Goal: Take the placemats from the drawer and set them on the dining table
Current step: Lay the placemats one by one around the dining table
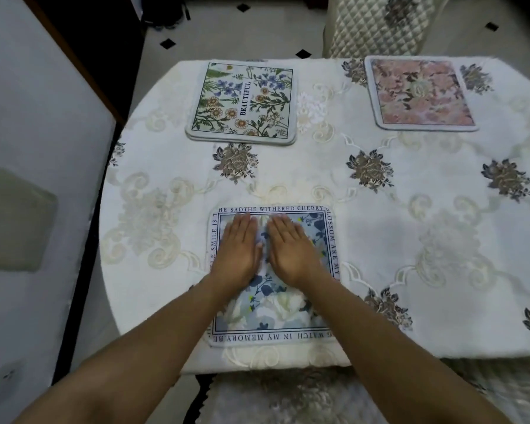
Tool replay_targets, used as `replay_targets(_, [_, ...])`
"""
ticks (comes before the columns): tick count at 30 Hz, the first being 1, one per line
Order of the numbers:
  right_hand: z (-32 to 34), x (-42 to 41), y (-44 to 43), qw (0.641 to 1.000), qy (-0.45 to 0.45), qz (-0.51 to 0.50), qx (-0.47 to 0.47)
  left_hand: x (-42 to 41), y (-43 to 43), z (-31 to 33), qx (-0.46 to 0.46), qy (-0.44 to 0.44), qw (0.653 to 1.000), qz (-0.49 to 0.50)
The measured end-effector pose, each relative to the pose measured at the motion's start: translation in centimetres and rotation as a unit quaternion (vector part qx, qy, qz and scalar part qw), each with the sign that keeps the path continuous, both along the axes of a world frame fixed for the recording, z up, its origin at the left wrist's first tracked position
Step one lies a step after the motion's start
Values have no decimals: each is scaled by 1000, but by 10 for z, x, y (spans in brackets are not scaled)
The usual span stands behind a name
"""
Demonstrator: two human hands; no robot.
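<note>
Three square placemats lie on the dining table [395, 240], which wears a white embroidered cloth. A blue-and-white floral placemat [276, 310] with a text border lies at the near edge. My left hand [239, 249] and my right hand [291, 249] rest flat on its far half, palms down, side by side, holding nothing. A green floral placemat [242, 102] printed "BEAUTIFUL" lies at the far left; layered edges suggest more than one mat stacked there. A pink floral placemat [423, 93] lies at the far right.
A quilted chair back [377, 22] stands behind the table's far side. A white panel [28, 133] with a dark edge runs along the left. A fluffy pale cushion or rug [288, 399] sits below the near table edge. The floor is tiled with black diamonds.
</note>
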State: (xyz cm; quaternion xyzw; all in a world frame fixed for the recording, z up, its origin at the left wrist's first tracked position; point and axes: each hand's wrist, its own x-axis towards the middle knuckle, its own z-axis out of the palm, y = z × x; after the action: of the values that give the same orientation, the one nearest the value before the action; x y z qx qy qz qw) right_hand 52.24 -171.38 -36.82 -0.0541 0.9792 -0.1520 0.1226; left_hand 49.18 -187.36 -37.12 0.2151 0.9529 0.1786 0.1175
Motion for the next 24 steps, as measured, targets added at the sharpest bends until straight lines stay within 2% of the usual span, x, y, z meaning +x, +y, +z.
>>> replay_targets(5, [-6, -39, 28, 1000, 12, -4, -1, -45, 11, -8, -44, 15, 999, -16])
replay_targets(9, [-9, -24, 94, 994, 13, -111, 15, -53, -33, -14, -46, 15, 999, -8])
replay_targets(12, [-12, -9, 123, 990, 5, -135, 39, -52, -49, -10, -65, 11, 998, -11])
replay_targets(19, [-15, 61, 90, 984, -9, -176, 17, 35, -74, -13, -74, -20, 997, 17])
replay_targets(24, [-15, 134, 61, 982, 2, -188, 34, 97, -98, -19, -94, -16, 995, -27])
